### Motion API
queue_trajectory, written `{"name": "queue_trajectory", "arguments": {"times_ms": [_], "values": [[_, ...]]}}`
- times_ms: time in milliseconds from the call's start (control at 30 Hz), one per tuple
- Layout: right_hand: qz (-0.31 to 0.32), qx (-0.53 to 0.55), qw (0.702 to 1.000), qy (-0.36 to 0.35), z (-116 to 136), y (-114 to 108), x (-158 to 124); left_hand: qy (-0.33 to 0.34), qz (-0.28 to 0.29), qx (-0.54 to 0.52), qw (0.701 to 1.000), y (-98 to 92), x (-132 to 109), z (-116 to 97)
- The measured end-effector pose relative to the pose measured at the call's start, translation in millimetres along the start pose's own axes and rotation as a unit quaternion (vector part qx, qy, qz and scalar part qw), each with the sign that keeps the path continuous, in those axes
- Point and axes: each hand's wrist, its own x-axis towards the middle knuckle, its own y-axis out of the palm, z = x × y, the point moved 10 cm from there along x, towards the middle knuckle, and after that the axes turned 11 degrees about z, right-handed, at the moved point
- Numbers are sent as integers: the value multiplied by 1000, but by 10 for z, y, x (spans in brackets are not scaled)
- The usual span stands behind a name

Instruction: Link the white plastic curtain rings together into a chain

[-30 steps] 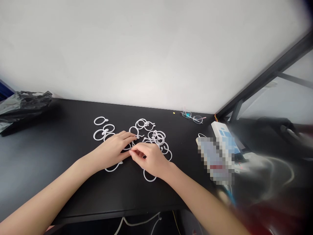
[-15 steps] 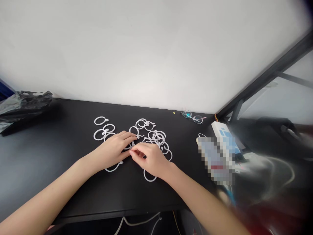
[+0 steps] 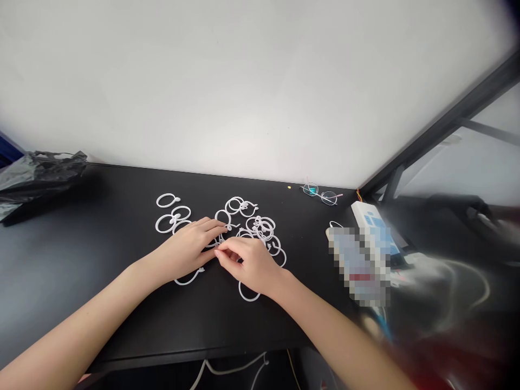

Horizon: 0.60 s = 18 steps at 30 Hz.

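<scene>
Near the middle of the table, both hands meet at one white plastic curtain ring (image 3: 210,245), partly hidden by the fingers. My left hand (image 3: 195,245) is closed on it, with the thumb below and the fingers above. At the ring's right side, the thumb and index finger of my right hand (image 3: 252,261) are pinched together on its end. Loose rings surround the hands: several in a pile (image 3: 266,227) beyond the right hand, and several more left of the left hand, such as this ring (image 3: 164,223). An opened ring (image 3: 187,281) lies below the left wrist.
A black table (image 3: 227,325) stands against a white wall (image 3: 227,86). Eyeglasses (image 3: 320,194) rest at the back right. A blurred-out phone (image 3: 357,265) and a white box (image 3: 376,230) lie at the right. A dark plastic bag (image 3: 44,173) sits at the far left.
</scene>
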Motion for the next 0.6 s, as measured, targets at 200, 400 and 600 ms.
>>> {"name": "queue_trajectory", "arguments": {"times_ms": [200, 400, 600], "values": [[-2, -6, 1000, -3, -3, 2, -2, -2, 1, 6, 1000, 8, 1, 3], [-3, -13, 1000, -2, 5, -1, -8, 3, 3, 11, 1000, 17, -6, -11], [7, -29, 1000, -4, 24, 24, -4, -14, 9, 29, 999, 49, -12, 32]]}}
